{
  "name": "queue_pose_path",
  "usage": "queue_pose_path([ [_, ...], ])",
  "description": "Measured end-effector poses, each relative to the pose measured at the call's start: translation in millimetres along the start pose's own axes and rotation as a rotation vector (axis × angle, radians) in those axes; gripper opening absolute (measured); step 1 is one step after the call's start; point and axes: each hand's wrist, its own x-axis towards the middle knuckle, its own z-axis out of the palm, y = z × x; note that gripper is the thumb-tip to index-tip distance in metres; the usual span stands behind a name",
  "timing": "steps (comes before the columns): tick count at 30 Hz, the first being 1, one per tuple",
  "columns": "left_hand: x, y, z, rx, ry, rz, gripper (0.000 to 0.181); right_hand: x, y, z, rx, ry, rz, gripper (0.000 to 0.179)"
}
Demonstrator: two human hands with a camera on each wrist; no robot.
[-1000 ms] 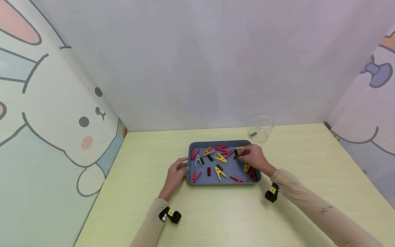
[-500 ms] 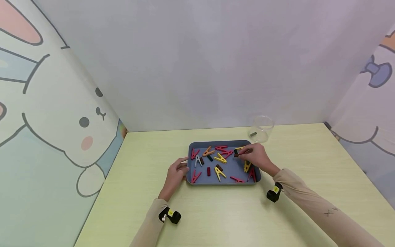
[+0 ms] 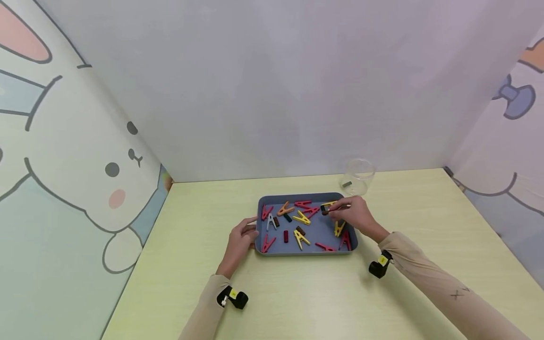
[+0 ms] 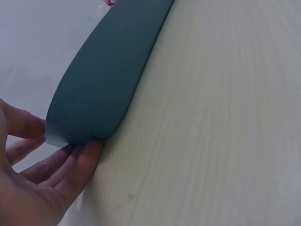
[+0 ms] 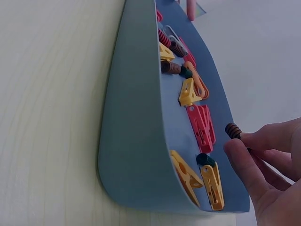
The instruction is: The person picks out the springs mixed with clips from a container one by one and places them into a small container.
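Observation:
My right hand [image 3: 353, 213] is over the right part of a grey-blue tray [image 3: 314, 254], pinching a small brown ribbed cylinder [image 5: 233, 131] between thumb and fingertips. Under it in the right wrist view lie a dark green ribbed cylinder [image 5: 205, 160] and a yellow clothespin [image 5: 213, 186]. My left hand [image 3: 239, 242] rests its fingers against the tray's left end; the left wrist view has the fingertips [image 4: 91, 153] at the corner of its wall. Spread in the tray are red, yellow, orange and grey clothespins, among them an orange clothespin [image 3: 285, 208], plus several ribbed cylinders, including a red one [image 3: 286, 236].
Behind the tray's right end stands a clear round container [image 3: 359, 177] with one dark green piece inside. The pale wooden table [image 3: 306, 297] meets a plain wall at the back. Cartoon-printed walls flank it on both sides.
With the brown ribbed cylinder pinched, my right hand has risen slightly from among the clothespins. My left hand keeps its place at the tray. The head view has shifted a little.

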Motion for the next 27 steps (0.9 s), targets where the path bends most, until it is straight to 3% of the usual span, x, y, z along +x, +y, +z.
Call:
queue_pose_path([
  [18, 1.8, -1.1, -0.9, -0.014, -0.002, 0.004, 0.041, -3.6, -9, -12, 0.143, -0.007, 0.018, 0.025],
  [27, 1.6, -2.9, 0.3, -0.016, 0.015, -0.003, 0.042, -4.2, -14, -20, 0.122, 0.002, 0.022, 0.025],
])
